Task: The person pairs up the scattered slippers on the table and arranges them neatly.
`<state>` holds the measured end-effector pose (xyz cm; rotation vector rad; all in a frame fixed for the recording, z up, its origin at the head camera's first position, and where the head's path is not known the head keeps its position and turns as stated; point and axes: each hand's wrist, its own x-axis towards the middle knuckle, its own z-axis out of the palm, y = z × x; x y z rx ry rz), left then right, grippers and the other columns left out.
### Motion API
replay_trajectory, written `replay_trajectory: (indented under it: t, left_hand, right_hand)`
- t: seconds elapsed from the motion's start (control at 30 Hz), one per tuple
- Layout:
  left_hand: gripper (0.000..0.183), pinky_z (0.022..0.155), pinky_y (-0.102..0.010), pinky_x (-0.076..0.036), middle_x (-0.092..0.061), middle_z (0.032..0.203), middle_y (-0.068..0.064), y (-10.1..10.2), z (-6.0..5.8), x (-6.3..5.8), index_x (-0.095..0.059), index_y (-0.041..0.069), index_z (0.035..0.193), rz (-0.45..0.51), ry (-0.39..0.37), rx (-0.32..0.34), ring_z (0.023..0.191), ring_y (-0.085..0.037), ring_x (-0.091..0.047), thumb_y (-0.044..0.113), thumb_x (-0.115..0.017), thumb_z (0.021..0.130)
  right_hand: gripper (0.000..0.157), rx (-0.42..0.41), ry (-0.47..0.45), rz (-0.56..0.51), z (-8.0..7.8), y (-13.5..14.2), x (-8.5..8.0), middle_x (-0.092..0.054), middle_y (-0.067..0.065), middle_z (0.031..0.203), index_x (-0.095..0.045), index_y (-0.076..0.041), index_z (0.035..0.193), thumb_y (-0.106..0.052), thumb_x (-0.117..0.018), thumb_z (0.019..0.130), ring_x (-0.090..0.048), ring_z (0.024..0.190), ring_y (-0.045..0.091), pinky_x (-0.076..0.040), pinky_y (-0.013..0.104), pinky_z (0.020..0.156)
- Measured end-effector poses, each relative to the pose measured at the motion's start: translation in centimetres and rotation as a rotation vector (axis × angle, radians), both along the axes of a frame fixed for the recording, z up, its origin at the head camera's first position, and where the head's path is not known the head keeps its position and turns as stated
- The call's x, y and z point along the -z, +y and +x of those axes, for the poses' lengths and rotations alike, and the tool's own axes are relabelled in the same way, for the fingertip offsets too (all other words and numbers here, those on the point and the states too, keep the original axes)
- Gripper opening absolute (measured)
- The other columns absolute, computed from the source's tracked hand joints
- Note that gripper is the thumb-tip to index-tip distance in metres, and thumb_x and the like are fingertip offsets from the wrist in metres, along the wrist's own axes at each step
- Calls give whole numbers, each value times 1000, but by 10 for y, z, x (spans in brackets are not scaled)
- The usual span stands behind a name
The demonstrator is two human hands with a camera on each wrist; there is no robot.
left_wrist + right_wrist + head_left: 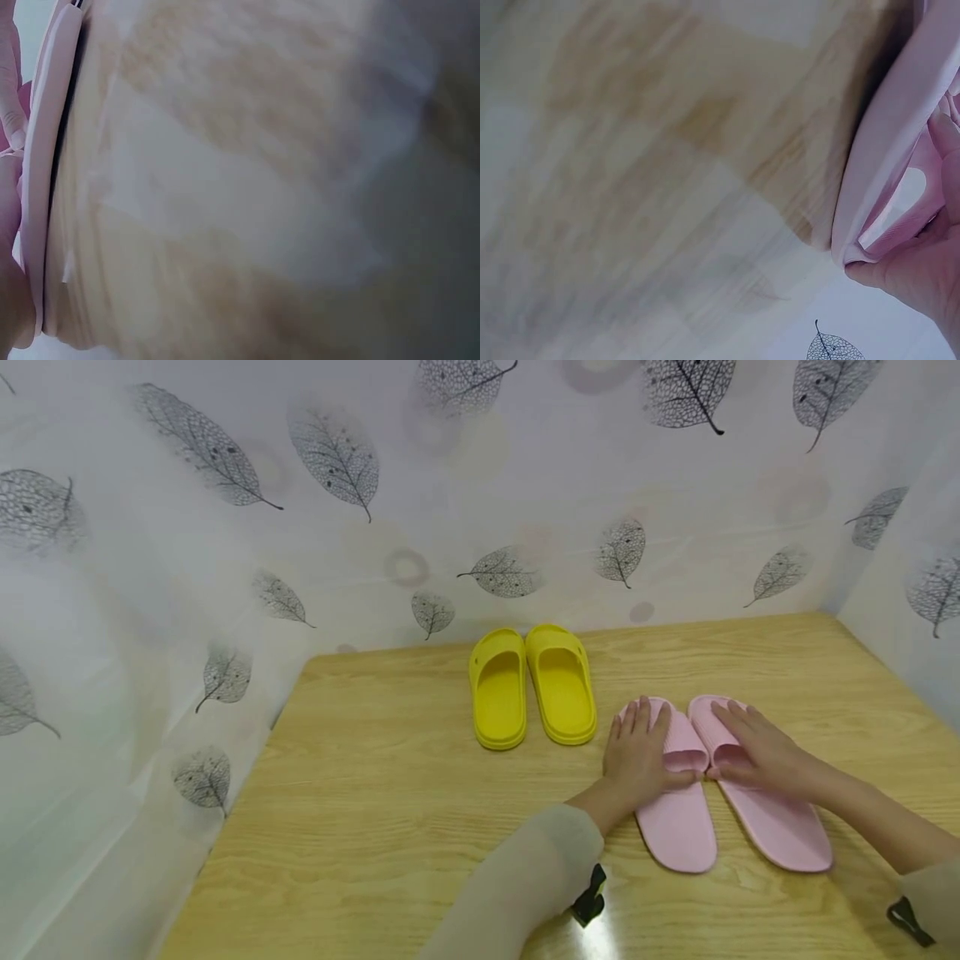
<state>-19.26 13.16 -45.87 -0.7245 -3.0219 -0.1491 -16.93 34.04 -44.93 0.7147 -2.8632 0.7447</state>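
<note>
A pair of pink slippers lies on the wooden surface at the right in the head view, toes pointing away. My left hand (636, 756) rests over the front of the left pink slipper (678, 835), its fingers lying straight along the strap and its thumb across the foot opening. On the right pink slipper (787, 835), my right hand (768, 756) lies with fingers stretched over the strap and thumb at the inner edge. The slippers' inner sides come close together near the two thumbs. In the right wrist view, a fingertip (862, 274) touches the slipper's pink edge (885, 142).
Two yellow slippers, a left one (500, 714) and a right one (567, 714), stand side by side near the back edge of the wooden surface (375, 793). A pale leaf-print sheet (525, 485) covers the back and both sides.
</note>
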Motion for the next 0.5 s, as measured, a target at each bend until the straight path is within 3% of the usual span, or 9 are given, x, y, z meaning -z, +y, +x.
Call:
replay_trajectory:
  t: [0.2,0.5]
  left_hand:
    - [101,117,-33,-16,-14,159,-2,1,-3,2,-15,27,152,3,15,-1,146,-17,-12,80,-50,73]
    - [101,117,-34,-16,-16,159,-3,1,-4,-1,-17,27,152,10,11,-6,145,-18,-15,79,-52,73]
  right_hand:
    - [93,15,-47,5,-3,0,-2,-22,48,137,-19,7,146,-26,-75,79,-18,122,70,-14,74,100]
    - [92,9,-65,5,-7,0,-2,-20,47,138,-18,5,147,-25,-74,80,-16,123,69,-10,71,104]
